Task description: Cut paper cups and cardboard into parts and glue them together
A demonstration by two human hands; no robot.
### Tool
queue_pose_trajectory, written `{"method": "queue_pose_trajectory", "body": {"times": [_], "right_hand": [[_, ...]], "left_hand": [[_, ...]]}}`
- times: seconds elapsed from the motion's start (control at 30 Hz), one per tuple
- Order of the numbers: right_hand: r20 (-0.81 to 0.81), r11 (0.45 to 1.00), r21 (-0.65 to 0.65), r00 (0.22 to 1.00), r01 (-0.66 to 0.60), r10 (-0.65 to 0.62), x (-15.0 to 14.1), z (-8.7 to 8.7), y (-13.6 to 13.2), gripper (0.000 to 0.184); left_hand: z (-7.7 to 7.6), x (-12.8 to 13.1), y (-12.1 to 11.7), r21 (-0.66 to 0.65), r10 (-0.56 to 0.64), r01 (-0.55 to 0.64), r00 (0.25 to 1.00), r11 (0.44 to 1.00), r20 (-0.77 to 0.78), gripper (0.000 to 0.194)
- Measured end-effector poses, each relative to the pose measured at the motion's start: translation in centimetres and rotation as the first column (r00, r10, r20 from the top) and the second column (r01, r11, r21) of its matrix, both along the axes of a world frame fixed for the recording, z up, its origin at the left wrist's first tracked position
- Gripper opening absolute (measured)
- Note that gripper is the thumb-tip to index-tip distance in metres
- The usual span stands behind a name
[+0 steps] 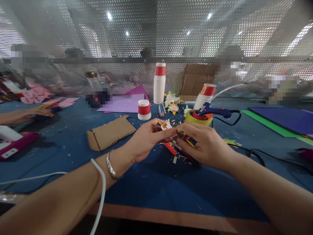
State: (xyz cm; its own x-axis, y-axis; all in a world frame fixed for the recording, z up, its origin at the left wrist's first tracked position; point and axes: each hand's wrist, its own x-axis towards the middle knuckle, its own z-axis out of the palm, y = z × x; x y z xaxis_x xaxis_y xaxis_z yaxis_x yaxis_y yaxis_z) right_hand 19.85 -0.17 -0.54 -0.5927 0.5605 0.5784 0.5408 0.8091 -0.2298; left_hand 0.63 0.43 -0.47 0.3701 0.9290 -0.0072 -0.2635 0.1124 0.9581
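My left hand (pixel 146 138), with a silver bracelet at the wrist, pinches a small white paper piece (pixel 166 126) with an orange strip on it. Fingers of my right hand (pixel 206 143) close in at the piece's right end; what they grip is hidden behind them. Under the hands lie a red-orange stick-like tool (pixel 170 148), dark tools and white scraps. Just beyond my right hand, a blue glue gun (pixel 216 111) rests on a yellow tape roll (pixel 199 121). Small white-and-green paper flowers (pixel 173 102) and several markers (pixel 161 110) lie farther back.
A red-and-white paper cup (pixel 144 110) stands upside down near torn cardboard (pixel 111 132). Cup stacks (pixel 159 86) rise behind. Purple sheets (pixel 122 103) lie left, blue and green sheets (pixel 281 119) right. Another person's hand (pixel 36 114) is at far left. A white cable (pixel 101 189) crosses my left forearm.
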Motion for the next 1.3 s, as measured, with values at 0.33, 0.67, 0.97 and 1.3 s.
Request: {"method": "queue_pose_trajectory", "body": {"times": [0.33,0.67,0.97,1.3], "right_hand": [[-0.022,0.999,-0.012,0.999,-0.035,0.035,-0.06,0.29,-0.22,0.010],[-0.016,0.991,-0.115,0.998,-0.062,0.061,0.09,0.50,-0.38,0.009],[0.024,0.985,-0.158,0.997,-0.066,0.071,0.04,0.85,-0.48,0.011],[0.045,0.984,-0.152,0.994,-0.091,0.099,0.14,0.61,-0.18,0.014]], "left_hand": [[-0.06,-0.08,0.07,0.024,-0.068,0.068,0.998,0.997,-0.009,0.023],[0.16,-0.84,0.60,-0.025,-0.217,0.216,0.975,0.976,-0.053,0.021],[0.00,-0.88,0.63,-0.027,-0.227,0.226,0.962,0.974,-0.151,0.026],[-0.17,-0.54,0.27,0.022,-0.190,0.196,0.969,0.980,-0.159,0.028]]}}
